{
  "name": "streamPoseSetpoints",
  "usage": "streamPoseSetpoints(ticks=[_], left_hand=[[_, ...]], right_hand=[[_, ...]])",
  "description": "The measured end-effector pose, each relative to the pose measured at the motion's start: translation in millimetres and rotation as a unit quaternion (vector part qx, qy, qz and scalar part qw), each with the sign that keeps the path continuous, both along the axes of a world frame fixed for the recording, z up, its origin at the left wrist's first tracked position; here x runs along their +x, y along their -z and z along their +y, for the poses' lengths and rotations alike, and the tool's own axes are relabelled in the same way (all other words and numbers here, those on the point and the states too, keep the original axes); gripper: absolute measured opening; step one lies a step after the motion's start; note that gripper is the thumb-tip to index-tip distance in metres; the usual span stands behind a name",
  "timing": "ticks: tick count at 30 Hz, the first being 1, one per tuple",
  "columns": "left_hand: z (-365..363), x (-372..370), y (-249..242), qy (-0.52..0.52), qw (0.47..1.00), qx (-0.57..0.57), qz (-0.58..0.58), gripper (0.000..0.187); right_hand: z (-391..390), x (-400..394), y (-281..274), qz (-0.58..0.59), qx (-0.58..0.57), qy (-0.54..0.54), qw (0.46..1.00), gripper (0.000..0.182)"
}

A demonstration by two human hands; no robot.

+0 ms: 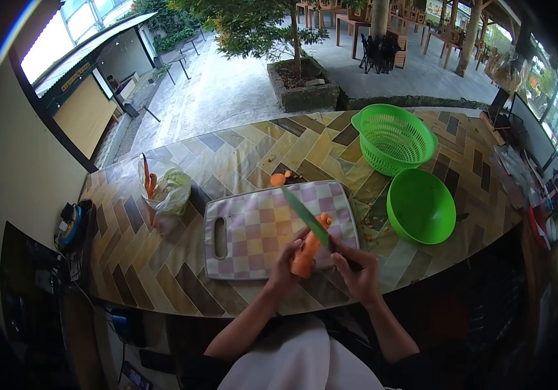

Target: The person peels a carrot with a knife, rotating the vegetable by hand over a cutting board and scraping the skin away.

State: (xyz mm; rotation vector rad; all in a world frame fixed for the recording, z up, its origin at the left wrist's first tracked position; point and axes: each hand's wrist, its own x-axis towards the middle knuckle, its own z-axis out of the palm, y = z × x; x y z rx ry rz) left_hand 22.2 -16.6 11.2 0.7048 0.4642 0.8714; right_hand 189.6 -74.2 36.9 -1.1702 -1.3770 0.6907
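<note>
My left hand (287,263) grips an orange carrot (309,250) lying on the checkered cutting board (253,227), near its front right part. My right hand (356,266) holds a green-bladed knife (305,214) whose blade crosses the carrot's far end and points away to the upper left. A cut carrot piece (279,179) lies on the counter just beyond the board's far edge.
A green bowl (421,207) stands right of the board, with a green colander (394,138) behind it. A plastic bag (162,192) with carrots and greens sits left of the board. The patterned counter (162,260) ends close to my body. Small objects lie at the right end.
</note>
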Motion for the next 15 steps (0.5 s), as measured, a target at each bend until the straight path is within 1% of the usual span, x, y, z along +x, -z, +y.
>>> streamPoseSetpoints(ticks=[2,3,5,8,10,13,15], left_hand=[[1,0,-3,0.005,1.000,0.002,0.008,0.059],[0,3,-7,-0.001,1.000,0.003,0.011,0.059],[0,4,-8,-0.010,1.000,-0.003,0.007,0.060],[2,4,-5,-0.015,1.000,-0.012,-0.014,0.062],[1,6,-3,-0.016,0.999,-0.001,-0.031,0.061],[7,2,13,0.015,0.998,0.028,-0.059,0.059],[5,2,14,-0.002,0.999,0.012,-0.032,0.058]], right_hand=[[-4,15,-10,0.089,-0.120,0.020,0.989,0.034],[-3,24,-15,0.088,-0.170,0.034,0.981,0.036],[7,39,-11,0.049,-0.166,0.082,0.982,0.038],[13,52,-19,-0.096,-0.160,0.121,0.975,0.045],[14,57,-19,-0.196,-0.166,0.143,0.956,0.044],[22,58,-11,-0.232,-0.230,0.175,0.929,0.035],[24,54,-7,-0.265,-0.187,0.201,0.924,0.029]])
